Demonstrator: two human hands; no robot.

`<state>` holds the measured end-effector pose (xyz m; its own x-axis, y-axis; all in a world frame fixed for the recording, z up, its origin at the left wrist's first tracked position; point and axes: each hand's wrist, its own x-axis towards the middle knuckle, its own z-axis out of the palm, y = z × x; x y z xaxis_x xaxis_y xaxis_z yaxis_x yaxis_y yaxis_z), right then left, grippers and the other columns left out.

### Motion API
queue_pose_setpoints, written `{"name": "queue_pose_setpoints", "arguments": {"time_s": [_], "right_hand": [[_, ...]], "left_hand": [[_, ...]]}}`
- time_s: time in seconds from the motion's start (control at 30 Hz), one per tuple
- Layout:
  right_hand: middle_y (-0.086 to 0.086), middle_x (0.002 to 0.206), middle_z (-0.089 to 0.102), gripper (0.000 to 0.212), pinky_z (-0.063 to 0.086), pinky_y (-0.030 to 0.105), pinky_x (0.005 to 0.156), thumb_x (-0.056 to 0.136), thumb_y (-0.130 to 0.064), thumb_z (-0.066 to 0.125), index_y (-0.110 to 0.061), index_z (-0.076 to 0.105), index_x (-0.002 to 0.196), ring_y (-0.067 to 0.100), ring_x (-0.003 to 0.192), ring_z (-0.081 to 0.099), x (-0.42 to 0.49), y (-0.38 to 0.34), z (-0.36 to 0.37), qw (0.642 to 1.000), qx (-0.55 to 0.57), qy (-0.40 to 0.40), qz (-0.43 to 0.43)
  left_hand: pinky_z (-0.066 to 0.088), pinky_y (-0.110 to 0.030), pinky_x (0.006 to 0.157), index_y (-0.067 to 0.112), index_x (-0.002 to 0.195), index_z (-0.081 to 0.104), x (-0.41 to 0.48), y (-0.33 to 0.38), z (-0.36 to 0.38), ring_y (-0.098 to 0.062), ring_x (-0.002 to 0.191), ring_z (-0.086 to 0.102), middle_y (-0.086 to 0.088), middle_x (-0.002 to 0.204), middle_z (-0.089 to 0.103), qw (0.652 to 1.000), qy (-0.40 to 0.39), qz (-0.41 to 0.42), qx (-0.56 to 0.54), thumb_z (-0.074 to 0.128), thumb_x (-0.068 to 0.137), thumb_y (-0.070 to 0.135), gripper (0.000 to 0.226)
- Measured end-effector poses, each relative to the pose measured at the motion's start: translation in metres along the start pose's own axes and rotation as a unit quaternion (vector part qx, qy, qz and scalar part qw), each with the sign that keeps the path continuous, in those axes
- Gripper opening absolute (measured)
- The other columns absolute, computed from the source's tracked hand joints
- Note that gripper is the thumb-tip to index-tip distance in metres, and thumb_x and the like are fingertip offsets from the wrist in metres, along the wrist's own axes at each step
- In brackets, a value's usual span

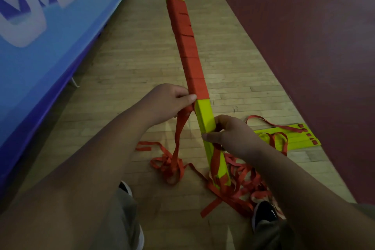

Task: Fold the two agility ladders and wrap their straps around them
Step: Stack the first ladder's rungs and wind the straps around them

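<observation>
On the rung bundle [205,114], bare yellow end: right hand [230,135] grips it, likely stiff and light; left hand [167,103] pinches limp strap [179,128] at its wrap edge, keep taut

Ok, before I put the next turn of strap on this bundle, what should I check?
1. Right hand grips the yellow bundle: ok.
2. Left hand pinches the red strap at the wrap's edge: ok.
3. Wrapped turns lie flat, side by side: ok.
4. Slack strap free to feed: not ok, heaped in tangled loops on the floor.
5. Slack clear of the shoe: cannot tell.
6. Second ladder wrapped: not ok, its straps lie loose.
</observation>
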<state>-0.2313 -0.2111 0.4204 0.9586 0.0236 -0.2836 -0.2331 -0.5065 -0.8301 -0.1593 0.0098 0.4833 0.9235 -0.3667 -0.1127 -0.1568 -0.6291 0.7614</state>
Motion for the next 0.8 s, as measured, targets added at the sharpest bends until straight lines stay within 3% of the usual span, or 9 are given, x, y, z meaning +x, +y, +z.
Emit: {"name": "queue_pose_setpoints", "arguments": {"time_s": [0.2, 0.37, 0.6, 0.8], "right_hand": [[0.003, 0.094, 0.078, 0.035, 0.065, 0.052, 0.083, 0.084, -0.039, 0.096, -0.021, 0.071, 0.101, 0.023, 0.084, 0.077, 0.001, 0.003, 0.002, 0.999, -0.023, 0.034, -0.011], [0.002, 0.091, 0.076, 0.037, 0.065, 0.049, 0.079, 0.084, -0.042, 0.095, -0.022, 0.07, 0.101, 0.021, 0.082, 0.075, 0.001, 0.002, 0.003, 0.998, -0.052, 0.046, -0.009], [-0.005, 0.089, 0.073, 0.033, 0.063, 0.041, 0.072, 0.088, -0.04, 0.092, -0.028, 0.063, 0.096, 0.015, 0.079, 0.072, -0.003, 0.004, 0.005, 0.993, -0.091, 0.054, -0.049], [-0.008, 0.08, 0.068, 0.036, 0.058, 0.038, 0.068, 0.09, -0.036, 0.089, -0.041, 0.054, 0.083, 0.011, 0.074, 0.068, -0.007, 0.002, 0.009, 0.988, -0.111, 0.066, -0.081]], "left_hand": [[0.056, -0.022, 0.076, 0.029, 0.096, 0.084, 0.0, 0.002, 0.003, 0.003, 0.081, 0.076, 0.015, 0.087, 0.082, 1.0, 0.024, -0.008, -0.017, 0.063, 0.11, 0.042, 0.028], [0.055, -0.025, 0.073, 0.028, 0.088, 0.082, 0.0, 0.004, 0.011, 0.004, 0.073, 0.074, 0.013, 0.081, 0.081, 0.998, 0.04, -0.019, 0.036, 0.059, 0.11, 0.049, 0.037], [0.066, -0.042, 0.088, 0.027, 0.088, 0.08, 0.0, 0.005, 0.012, -0.008, 0.077, 0.079, 0.009, 0.076, 0.081, 0.998, 0.011, -0.044, 0.04, 0.06, 0.108, 0.055, 0.04], [0.063, -0.031, 0.078, 0.022, 0.089, 0.082, -0.001, 0.01, 0.023, -0.003, 0.074, 0.078, 0.008, 0.075, 0.081, 0.998, 0.037, -0.059, 0.005, 0.061, 0.099, 0.071, 0.054]]}}
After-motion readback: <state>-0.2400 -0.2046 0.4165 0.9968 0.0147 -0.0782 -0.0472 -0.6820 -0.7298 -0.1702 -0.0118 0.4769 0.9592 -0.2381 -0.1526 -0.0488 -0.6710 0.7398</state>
